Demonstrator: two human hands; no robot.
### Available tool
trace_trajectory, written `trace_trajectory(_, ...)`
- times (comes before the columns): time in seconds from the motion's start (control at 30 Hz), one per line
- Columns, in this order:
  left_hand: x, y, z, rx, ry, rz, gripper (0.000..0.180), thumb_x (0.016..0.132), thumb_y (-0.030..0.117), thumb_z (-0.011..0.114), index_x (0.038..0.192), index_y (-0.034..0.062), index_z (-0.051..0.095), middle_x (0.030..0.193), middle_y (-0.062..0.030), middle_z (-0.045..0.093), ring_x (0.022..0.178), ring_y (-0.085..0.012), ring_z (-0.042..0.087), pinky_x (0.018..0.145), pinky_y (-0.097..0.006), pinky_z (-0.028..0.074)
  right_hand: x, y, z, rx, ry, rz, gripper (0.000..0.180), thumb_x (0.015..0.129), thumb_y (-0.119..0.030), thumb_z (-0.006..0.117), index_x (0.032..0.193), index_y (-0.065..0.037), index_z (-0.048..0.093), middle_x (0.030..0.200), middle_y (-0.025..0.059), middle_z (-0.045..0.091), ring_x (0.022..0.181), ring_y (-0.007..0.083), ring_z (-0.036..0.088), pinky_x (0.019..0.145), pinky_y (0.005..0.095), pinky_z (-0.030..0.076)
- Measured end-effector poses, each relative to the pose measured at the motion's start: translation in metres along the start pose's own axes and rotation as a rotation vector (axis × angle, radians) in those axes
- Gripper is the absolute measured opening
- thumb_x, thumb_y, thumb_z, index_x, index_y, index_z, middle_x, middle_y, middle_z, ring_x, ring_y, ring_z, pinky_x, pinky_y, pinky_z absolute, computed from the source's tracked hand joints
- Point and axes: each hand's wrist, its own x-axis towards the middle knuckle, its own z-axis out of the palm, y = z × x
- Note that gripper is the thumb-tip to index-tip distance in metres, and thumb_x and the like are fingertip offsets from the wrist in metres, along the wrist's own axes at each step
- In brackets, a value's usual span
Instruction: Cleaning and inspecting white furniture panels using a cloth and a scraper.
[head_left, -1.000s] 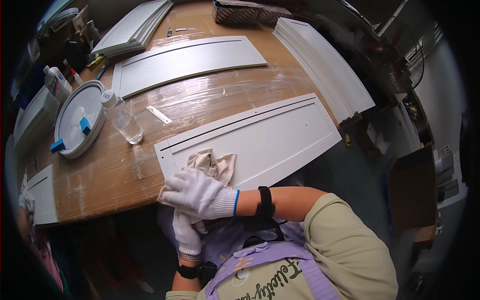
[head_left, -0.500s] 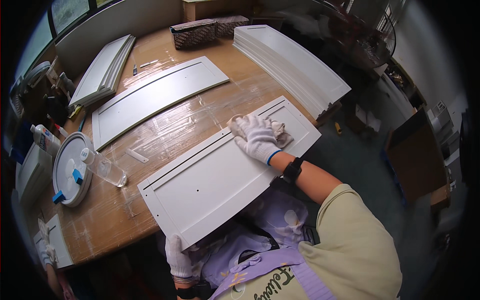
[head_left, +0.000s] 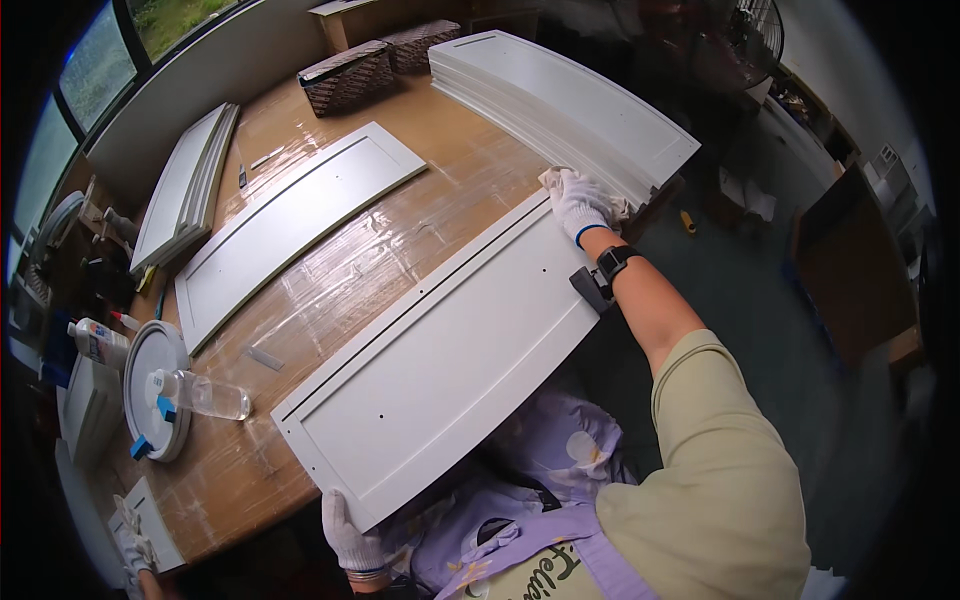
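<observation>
A white framed panel [head_left: 440, 350] with a dark groove along its far side and small holes lies slantwise across the near table edge. My left hand [head_left: 350, 537], in a white knit glove, grips its near left corner; the fingertips under the panel are hidden. At the panel's far right end, my gloved right hand [head_left: 580, 203] presses down a crumpled beige cloth [head_left: 552, 178], closed over it. Right beside that hand rises a stack of white panels [head_left: 560, 95].
The wooden table [head_left: 225, 470] carries another white panel [head_left: 300, 220], a panel stack [head_left: 185, 190], a transparent bottle [head_left: 212, 394], a round lid [head_left: 135, 400] with blue blocks, and patterned boxes [head_left: 348, 75]. Another person's gloved hand [head_left: 135, 545] rests by a small panel at lower left.
My right hand has slid the cloth along the panel to its far right end. My left hand stays at the near left corner. The whole view has shifted slightly.
</observation>
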Motion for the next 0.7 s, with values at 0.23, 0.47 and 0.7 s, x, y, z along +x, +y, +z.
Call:
trace_trajectory(0.23, 0.010, -0.001, 0.001, -0.191, 0.129, -0.072, 0.044, 0.098, 0.026, 0.043, 0.132, -0.0012, 0.043, 0.121, -0.0145, 0.056, 0.106, -0.0260, 0.059, 0.086, -0.039, 0.053, -0.225, -0.076, 0.014, 0.234, -0.132, -1.007, 0.052, 0.083, -0.040, 0.057, 0.129, -0.017, 0.050, 0.135, 0.0144, 0.041, 0.126, 0.0355, 0.036, 0.106, 0.0551, 0.023)
trace_trajectory(0.47, 0.011, 0.005, 0.002, -0.205, 0.034, -0.128, 0.038, 0.096, 0.029, 0.050, 0.124, 0.0033, 0.052, 0.117, -0.0105, 0.061, 0.099, -0.0232, 0.063, 0.082, -0.036, 0.054, -0.283, -0.042, -0.018, 0.413, -0.195, -1.516, 0.028, 0.082, -0.032, 0.060, 0.106, -0.018, 0.063, 0.109, 0.0080, 0.055, 0.107, 0.0286, 0.052, 0.094, 0.0503, 0.037)
trace_trajectory(0.7, 0.003, 0.001, -0.003, -0.257, 0.062, -0.124, 0.037, 0.096, 0.028, 0.050, 0.124, 0.0040, 0.052, 0.117, -0.0090, 0.062, 0.098, -0.0231, 0.063, 0.082, -0.036, 0.054, -0.051, 0.192, -0.060, -0.201, -0.174, -0.006, 0.036, 0.090, -0.040, 0.051, 0.112, -0.015, 0.065, 0.115, 0.0132, 0.063, 0.104, 0.0301, 0.061, 0.088, 0.0401, 0.049)
